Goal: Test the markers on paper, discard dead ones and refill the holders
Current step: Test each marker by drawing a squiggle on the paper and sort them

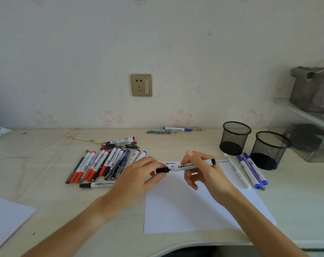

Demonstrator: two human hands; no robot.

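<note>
I had only one view, from the camera on the head. It looked forward and down over the bench (46, 191), close above both hands, and faced the wall (157, 43) behind; its wide angle bent the edges.

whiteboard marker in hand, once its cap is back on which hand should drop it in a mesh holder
Right. The right hand already grips the whiteboard marker barrel, and both mesh holders stand on its side. The left hand pinches only the cap and would have to cross over.
</note>
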